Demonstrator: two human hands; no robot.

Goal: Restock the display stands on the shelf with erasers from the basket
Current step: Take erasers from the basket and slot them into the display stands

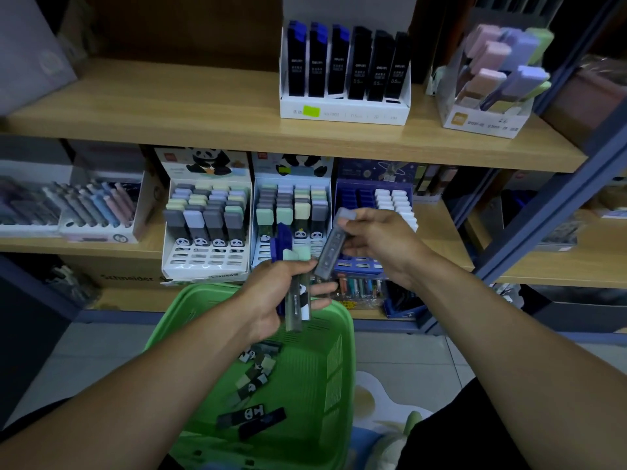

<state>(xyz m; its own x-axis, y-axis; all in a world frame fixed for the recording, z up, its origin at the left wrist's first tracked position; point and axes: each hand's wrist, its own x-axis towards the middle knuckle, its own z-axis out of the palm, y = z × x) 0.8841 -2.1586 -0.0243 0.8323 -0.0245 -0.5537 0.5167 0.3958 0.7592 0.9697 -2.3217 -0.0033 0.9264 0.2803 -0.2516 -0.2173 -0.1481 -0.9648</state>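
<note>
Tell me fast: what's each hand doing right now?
Left hand: grips a bunch of erasers above the green basket.
Right hand: pinches one grey eraser.

Ahead of me at twelve o'clock runs a light wooden shelf board (pixel 203 106), and under it a second wooden board (pixel 437 232), both dimly lit. A blue-grey metal upright (pixel 556 184) slants down at two o'clock. Pale floor tiles (pixel 84 361) lie at eight o'clock, with a cardboard box (pixel 129 274) standing under the lower board at nine.
</note>
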